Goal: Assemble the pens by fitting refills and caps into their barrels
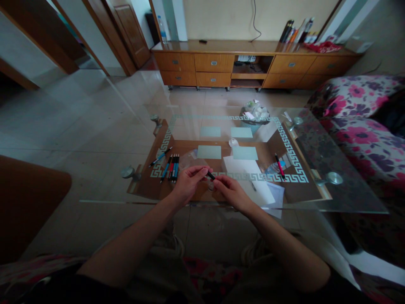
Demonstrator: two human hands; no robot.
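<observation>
Over the near edge of the glass table (228,203), both my hands meet on a short dark pen (211,175). Thumb and fingers of my left hand (189,182) pinch its upper left end. My right hand (232,191) pinches the lower right end. Much of the pen is hidden by the fingers, so I cannot tell whether it is whole. To the left of my left hand lies a row of several black, blue and red pens (173,168). A blue and black pen (160,156) lies slanted beyond them. Farther right rests a red and black pen (280,166).
White paper (253,179) shows under the glass by my right hand. A full waste basket (253,122) stands on the floor beyond the table. A wooden cabinet (213,63) lines the wall. A flowered sofa (363,135) is at the right.
</observation>
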